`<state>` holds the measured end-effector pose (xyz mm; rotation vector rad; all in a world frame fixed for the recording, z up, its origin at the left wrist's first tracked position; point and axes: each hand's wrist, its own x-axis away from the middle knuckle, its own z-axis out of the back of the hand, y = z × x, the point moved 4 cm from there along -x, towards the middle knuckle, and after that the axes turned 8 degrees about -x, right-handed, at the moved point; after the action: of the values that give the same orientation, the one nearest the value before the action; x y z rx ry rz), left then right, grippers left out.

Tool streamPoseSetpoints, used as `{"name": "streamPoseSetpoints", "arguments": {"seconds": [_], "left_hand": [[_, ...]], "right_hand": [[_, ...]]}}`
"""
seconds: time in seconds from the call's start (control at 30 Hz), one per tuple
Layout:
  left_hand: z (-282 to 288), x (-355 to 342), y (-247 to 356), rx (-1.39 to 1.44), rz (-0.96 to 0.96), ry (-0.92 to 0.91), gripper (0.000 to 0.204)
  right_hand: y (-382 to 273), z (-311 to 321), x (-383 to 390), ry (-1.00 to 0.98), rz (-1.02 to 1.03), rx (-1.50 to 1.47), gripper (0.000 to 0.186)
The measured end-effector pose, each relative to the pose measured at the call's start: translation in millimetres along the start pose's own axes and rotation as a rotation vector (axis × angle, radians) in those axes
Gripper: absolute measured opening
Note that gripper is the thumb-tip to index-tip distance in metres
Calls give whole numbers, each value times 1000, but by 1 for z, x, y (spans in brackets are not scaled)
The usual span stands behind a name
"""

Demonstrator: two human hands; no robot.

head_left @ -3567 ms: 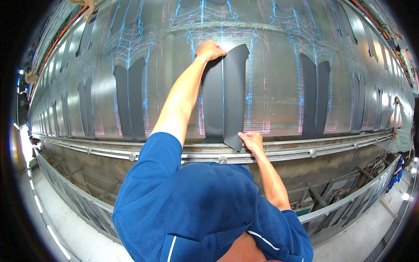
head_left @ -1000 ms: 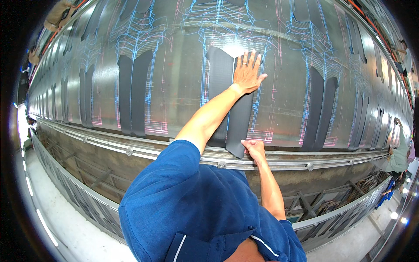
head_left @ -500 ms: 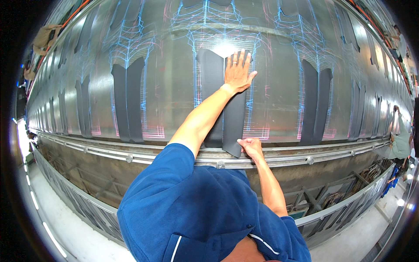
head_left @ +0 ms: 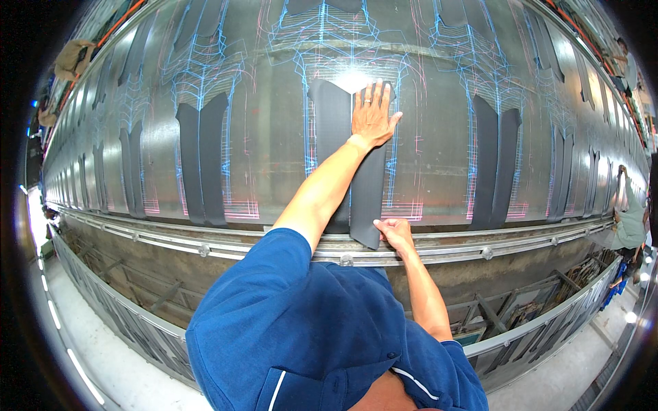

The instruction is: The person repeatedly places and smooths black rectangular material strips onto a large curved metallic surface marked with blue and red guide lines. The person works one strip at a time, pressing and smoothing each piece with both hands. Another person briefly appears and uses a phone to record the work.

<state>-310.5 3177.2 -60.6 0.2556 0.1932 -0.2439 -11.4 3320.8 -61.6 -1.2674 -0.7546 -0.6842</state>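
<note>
Long dark grey pieces of fabric-like sheet lie in pairs on a wide table marked with blue and pink lines. On the right piece (head_left: 368,188) of the middle pair, my left hand (head_left: 373,120) rests flat near the far end, fingers stretched out. My right hand (head_left: 397,233) pinches the right edge of that same piece close to its near end, which hangs over the table's front edge. Just left of it lies the pair's other piece (head_left: 332,120), partly covered by my left forearm.
A metal rail (head_left: 295,253) with round knobs runs along the table's near edge. More grey pairs lie to the left (head_left: 201,161) and right (head_left: 495,164). People stand far off at the right edge (head_left: 627,216). Framing and stacked material sit under the table.
</note>
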Motion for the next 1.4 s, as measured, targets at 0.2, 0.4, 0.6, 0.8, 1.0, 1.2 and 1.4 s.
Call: {"name": "streamPoseSetpoints", "arguments": {"seconds": [0.2,0.4,0.6,0.8,1.0,1.2,1.4], "left_hand": [[3,0,3,-1,-24,-61,87],[-2,11,13,76,-178,-63,87],[-2,4,21,85,-51,-86,87],[-6,-5,17,61,21,-67,87],[-4,-6,12,-9,-7,-68,87],[3,9,-12,-13,-117,-53,81],[1,18,-21,-57,-290,-145,76]], "right_hand": [[2,1,-1,0,-1,-12,29],[-7,2,3,21,19,87,29],[5,1,0,-3,34,-36,30],[10,3,1,8,49,41,30],[2,0,7,-10,135,26,28],[9,-1,7,4,167,84,25],[5,0,4,55,192,162,30]]}}
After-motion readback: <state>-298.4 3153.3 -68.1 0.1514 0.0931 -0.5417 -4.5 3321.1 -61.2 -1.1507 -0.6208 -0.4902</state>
